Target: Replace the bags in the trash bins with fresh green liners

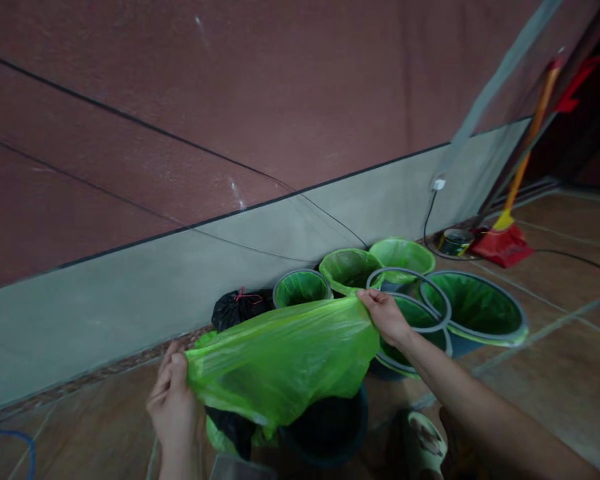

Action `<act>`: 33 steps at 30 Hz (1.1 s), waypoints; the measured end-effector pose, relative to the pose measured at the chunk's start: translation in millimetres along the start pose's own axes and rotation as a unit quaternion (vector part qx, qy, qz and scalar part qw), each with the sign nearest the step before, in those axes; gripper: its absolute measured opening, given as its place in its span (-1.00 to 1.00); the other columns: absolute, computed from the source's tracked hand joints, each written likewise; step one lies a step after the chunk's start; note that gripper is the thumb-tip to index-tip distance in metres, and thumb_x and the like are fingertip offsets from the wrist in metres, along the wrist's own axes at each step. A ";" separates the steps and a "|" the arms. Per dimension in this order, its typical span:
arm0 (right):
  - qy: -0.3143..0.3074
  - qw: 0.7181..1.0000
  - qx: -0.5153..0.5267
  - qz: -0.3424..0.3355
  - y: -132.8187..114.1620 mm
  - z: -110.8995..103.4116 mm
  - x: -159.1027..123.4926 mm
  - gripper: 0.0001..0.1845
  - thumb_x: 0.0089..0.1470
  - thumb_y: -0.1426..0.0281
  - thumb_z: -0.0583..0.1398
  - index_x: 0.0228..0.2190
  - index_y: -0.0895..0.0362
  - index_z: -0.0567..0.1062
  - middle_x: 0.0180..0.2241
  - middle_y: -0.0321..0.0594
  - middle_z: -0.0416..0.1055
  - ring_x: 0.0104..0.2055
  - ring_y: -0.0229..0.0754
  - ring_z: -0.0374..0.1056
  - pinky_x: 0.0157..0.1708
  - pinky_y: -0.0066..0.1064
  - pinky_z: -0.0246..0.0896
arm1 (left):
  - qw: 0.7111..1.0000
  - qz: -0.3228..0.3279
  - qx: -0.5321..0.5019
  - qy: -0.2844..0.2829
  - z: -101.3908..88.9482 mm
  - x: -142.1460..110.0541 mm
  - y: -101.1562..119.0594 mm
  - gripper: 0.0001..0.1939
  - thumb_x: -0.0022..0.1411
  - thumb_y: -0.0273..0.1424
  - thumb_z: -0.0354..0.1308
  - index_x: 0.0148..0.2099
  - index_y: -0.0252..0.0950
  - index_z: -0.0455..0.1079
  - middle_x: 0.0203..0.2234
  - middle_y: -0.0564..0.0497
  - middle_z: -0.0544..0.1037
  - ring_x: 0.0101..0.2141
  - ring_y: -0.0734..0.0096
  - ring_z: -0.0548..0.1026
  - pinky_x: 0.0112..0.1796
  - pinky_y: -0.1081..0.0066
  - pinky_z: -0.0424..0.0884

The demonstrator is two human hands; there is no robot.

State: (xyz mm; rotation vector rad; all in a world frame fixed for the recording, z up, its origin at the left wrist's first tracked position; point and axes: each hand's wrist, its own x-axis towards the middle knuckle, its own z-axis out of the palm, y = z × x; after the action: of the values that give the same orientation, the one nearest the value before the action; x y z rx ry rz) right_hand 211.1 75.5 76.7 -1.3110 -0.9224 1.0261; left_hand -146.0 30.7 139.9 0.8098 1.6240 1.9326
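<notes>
STEP: spreading green bag (285, 360) above dark bin (330, 427) | LEFT: left hand (173, 407) pinches bag's left edge | RIGHT: right hand (387, 317) pinches right edge | NEXT: likely requires opening bag mouth and lowering it over bin rim.

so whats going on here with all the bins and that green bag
A person is holding a green plastic bag stretched between both hands: the left hand grips one edge and the right hand pinches the other. The bag hangs over a dark bin on the tiled floor. Beside it, along the wall, stand several bins already lined with green bags, and a tied black bag sits near them. A red dustpan leans further along.
</notes>
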 end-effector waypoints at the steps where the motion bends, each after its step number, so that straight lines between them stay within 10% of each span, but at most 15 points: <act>1: -0.001 1.000 -0.021 -0.019 -0.9 0.2 -0.7 -0.54 -0.10 -0.03 0.22 -0.61 0.11 0.33 -0.62 -0.36 0.24 -0.57 -0.29 0.12 -0.53 -0.42 0.06 | 1.000 -0.008 0.008 0.007 -0.7 -1.3 3.1 -0.73 0.04 -0.18 0.23 -0.39 -0.31 0.47 -0.42 0.06 0.50 -0.43 0.50 0.39 -0.46 0.53 0.30; 5: -0.006 0.994 -0.093 -0.065 -3.8 -1.1 -1.4 -0.55 -0.09 -0.01 0.22 -0.55 0.15 0.45 -0.57 -0.30 0.32 -0.52 -0.26 0.18 -0.49 -0.41 0.07 | 0.985 0.072 0.146 0.061 -7.6 0.9 7.2 -0.68 0.11 -0.20 0.18 -0.54 -0.32 0.34 -0.69 0.17 0.17 -0.60 0.59 0.14 -0.59 0.54 0.07; 10: 0.050 0.984 -0.153 -0.077 9.6 -7.5 5.6 -0.53 -0.03 -0.02 0.16 -0.57 0.15 0.44 -0.62 -0.29 0.31 -0.55 -0.24 0.17 -0.52 -0.40 0.05 | 0.969 0.148 0.195 0.037 -13.9 9.1 -1.3 -0.73 0.12 -0.22 0.16 -0.48 -0.32 0.42 -0.65 0.16 0.27 -0.55 0.55 0.21 -0.51 0.53 0.17; 18: 0.164 0.917 -0.352 -0.096 10.1 -5.5 7.0 -0.55 0.03 0.22 0.11 -0.10 0.23 0.45 -0.16 0.05 0.46 -0.25 0.00 0.38 -0.22 -0.16 0.25 | 0.971 0.100 0.134 -0.169 2.3 -4.5 -14.4 -0.78 0.07 -0.24 0.22 -0.29 -0.28 0.48 -0.52 0.09 0.49 -0.50 0.49 0.37 -0.43 0.53 0.30; 26: -0.225 0.942 -0.165 -0.185 -15.6 69.5 -55.5 -0.59 0.10 0.19 0.17 -0.04 0.08 0.42 -0.08 -0.14 0.46 -0.04 -0.12 0.37 -0.04 -0.30 0.27 | 0.877 0.151 0.202 -0.408 50.3 -69.5 -27.3 -0.84 0.25 -0.33 0.06 -0.22 -0.22 0.44 -0.35 0.03 0.52 -0.29 0.39 0.45 -0.21 0.41 0.32; 33: -0.227 0.951 -0.155 -0.144 -4.2 82.4 -54.7 -0.76 0.09 0.23 0.16 -0.42 0.13 0.52 -0.44 -0.27 0.49 -0.35 -0.21 0.37 -0.29 -0.40 0.24 | 0.861 0.144 0.235 -0.426 68.6 -89.5 -38.1 -0.85 0.26 -0.35 0.01 -0.26 -0.25 0.39 -0.38 0.02 0.47 -0.31 0.40 0.41 -0.22 0.38 0.29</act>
State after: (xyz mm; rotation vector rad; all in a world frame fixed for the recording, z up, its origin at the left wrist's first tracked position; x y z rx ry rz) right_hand 116.5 48.6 87.6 -1.1597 -1.6304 0.9953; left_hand -34.5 23.0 98.8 1.8654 1.4183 1.0085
